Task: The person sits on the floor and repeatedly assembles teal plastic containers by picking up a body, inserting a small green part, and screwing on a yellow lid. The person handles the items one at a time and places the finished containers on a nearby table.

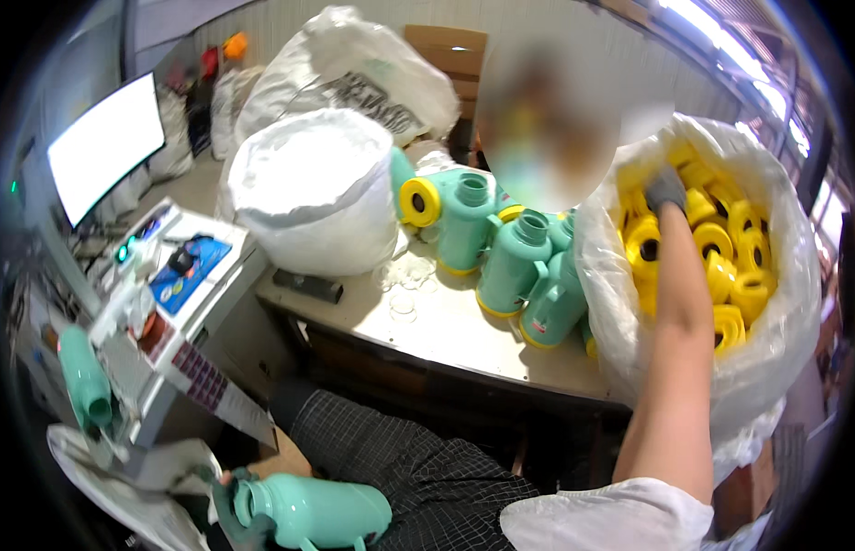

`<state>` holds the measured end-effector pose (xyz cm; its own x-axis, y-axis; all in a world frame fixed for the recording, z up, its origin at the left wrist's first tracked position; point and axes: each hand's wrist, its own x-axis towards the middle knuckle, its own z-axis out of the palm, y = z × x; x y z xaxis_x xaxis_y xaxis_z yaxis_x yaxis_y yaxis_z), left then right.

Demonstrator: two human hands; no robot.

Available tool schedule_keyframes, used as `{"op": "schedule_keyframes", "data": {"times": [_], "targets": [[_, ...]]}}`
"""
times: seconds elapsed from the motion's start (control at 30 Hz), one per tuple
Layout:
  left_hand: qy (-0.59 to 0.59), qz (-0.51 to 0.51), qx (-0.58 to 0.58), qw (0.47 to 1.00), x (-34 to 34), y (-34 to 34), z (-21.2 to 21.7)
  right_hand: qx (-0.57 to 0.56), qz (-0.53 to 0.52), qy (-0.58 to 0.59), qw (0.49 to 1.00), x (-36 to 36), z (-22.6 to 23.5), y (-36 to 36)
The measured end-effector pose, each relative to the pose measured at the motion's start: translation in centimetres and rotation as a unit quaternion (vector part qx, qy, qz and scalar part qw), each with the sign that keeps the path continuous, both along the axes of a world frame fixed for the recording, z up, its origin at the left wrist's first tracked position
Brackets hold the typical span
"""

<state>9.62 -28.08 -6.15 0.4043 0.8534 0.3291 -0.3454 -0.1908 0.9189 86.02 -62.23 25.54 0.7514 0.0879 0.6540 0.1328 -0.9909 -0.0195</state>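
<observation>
While the gloved right hand [665, 190] reaches into a big clear bag [776, 349] of yellow caps [727, 266], its fingers curled among them so that a grip cannot be told, the gloved left hand [227, 505] clasps the neck of a mint-green flask body [317, 511] low by the lap. More green flask bodies [515, 262] stand on the worktop [446, 331] beside the bag.

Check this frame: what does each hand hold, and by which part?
The left hand grips a teal flask body at its neck end. The right hand reaches among yellow caps in the white sack; whether it holds one cannot be told.
</observation>
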Motion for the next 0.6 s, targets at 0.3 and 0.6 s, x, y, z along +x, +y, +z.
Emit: {"op": "schedule_keyframes", "data": {"times": [0.3,0.6], "targets": [[0.196,-0.094,-0.041,0.975,-1.8,0.8,4.6,0.006,0.018,0.143,0.990,14.0,-9.0,-18.2],[0.054,0.277,-0.055,0.958,-5.1,-1.3,2.8,-0.002,0.334,-0.328,0.884,-2.6,-6.1,17.6]]}}
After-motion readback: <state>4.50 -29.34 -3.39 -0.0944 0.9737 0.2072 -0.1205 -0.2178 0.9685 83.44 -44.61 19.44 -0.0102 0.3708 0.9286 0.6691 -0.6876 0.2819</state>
